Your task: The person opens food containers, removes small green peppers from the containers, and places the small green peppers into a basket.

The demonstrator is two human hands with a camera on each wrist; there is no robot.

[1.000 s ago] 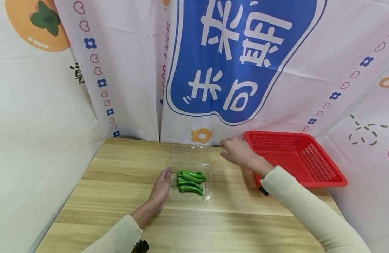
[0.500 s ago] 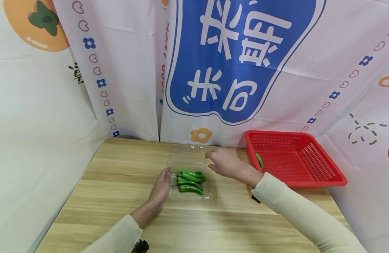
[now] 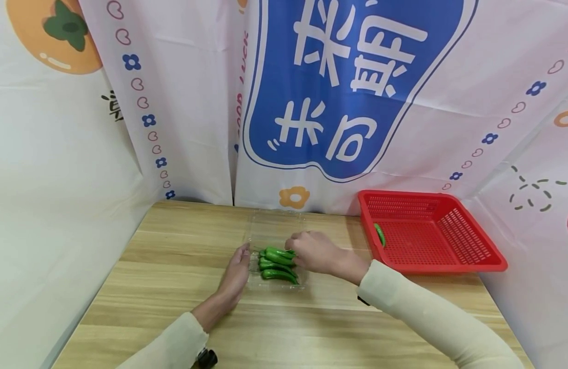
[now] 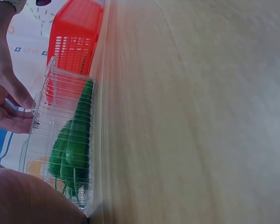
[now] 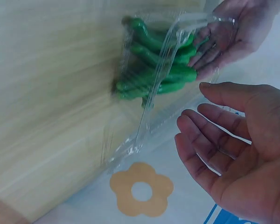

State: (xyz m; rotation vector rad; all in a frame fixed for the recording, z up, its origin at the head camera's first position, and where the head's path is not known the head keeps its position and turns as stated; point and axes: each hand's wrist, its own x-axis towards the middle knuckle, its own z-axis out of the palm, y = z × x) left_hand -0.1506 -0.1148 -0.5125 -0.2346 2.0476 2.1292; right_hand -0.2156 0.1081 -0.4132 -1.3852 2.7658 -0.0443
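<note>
A clear plastic clamshell box (image 3: 275, 287) stands on the table, its lid (image 3: 277, 224) laid back. Several green chili peppers (image 3: 278, 275) lie inside. Against the box's left side rests my left hand (image 3: 232, 281), its fingers straight. My right hand (image 3: 317, 252) is over the box's right part, fingertips near the ends of the upper peppers. In the right wrist view, that hand (image 5: 242, 135) has loosely bent fingers and nothing between them. The left wrist view shows the peppers (image 4: 77, 144) through the box's wall, with part of my left hand (image 4: 28, 198) beside it.
At the back right of the wooden table (image 3: 173, 307) stands a red plastic basket (image 3: 480, 243). One green chili pepper (image 3: 380, 235) lies in it, along its left wall. Printed cloth hangs (image 3: 196, 128) close behind the table.
My right hand has moved from beside the red basket leftward and down to the box. The pepper in the basket, hidden at first, now shows. My left hand stays in place.
</note>
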